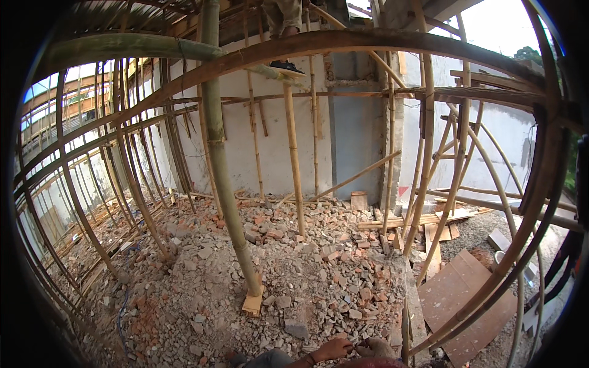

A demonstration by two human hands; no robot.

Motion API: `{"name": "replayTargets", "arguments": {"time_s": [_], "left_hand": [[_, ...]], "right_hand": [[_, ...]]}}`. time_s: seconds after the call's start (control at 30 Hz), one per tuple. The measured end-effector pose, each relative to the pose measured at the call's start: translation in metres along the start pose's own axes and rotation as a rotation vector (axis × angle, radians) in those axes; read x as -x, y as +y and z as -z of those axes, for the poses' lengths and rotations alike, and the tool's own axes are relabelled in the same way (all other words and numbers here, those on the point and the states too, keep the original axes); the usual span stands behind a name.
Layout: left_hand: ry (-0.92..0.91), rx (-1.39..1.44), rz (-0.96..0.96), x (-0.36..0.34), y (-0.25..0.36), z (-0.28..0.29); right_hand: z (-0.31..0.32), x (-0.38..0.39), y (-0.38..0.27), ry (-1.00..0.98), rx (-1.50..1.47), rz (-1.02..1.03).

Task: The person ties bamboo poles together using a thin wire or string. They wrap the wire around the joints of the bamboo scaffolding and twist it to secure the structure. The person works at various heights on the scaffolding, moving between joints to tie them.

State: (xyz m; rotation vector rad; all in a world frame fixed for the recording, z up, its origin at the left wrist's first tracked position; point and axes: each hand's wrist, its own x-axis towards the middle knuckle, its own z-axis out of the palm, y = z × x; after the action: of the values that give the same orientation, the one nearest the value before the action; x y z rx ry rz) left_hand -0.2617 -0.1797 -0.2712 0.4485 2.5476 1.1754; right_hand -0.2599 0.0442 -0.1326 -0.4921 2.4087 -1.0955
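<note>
At the lower edge of the head view, my left hand (333, 349) is closed, its fingers curled toward my other hand. Right beside it is my right hand (374, 348), also with curled fingers. The two hands are close together above the rubble, and whatever is between the fingers is too small to make out. Beneath and beyond them spreads a heap of broken bricks and concrete (331, 270). A larger grey concrete chunk (297, 327) lies just beyond my left hand. My dark-trousered leg (271, 359) shows to the left of it.
A thick bamboo post (228, 178) stands on a wood block (253, 302). A curved wooden beam (343, 42) crosses overhead. Another person's shoe (286, 66) rests on high scaffolding. Bamboo poles (423, 141) and a brown board (469, 303) are at right; a white wall (239, 147) is behind.
</note>
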Motion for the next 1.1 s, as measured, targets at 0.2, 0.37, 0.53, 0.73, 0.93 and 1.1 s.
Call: {"name": "replayTargets", "arguments": {"time_s": [0.2, 0.37, 0.53, 0.73, 0.93, 1.1], "left_hand": [[-0.095, 0.183, -0.105, 0.002, 0.008, 0.018], [-0.380, 0.572, 0.088, -0.001, -0.010, 0.027], [-0.230, 0.689, -0.018, 0.024, 0.021, 0.046], [-0.174, 0.540, -0.097, 0.045, 0.027, 0.049], [-0.109, 0.699, -0.006, 0.067, 0.062, 0.048], [0.094, 0.276, -0.041, 0.075, 0.063, 0.048]], "right_hand": [[-0.010, -0.029, 0.047, -0.002, 0.207, 0.370], [-0.015, -0.029, 0.031, -0.042, 0.300, 0.432], [0.018, -0.017, -0.021, -0.068, 0.154, 0.314], [0.018, -0.032, -0.011, 0.101, 0.277, 0.516], [0.032, -0.013, -0.038, 0.010, 0.197, 0.430], [0.014, -0.004, -0.020, -0.043, 0.094, 0.346]]}}
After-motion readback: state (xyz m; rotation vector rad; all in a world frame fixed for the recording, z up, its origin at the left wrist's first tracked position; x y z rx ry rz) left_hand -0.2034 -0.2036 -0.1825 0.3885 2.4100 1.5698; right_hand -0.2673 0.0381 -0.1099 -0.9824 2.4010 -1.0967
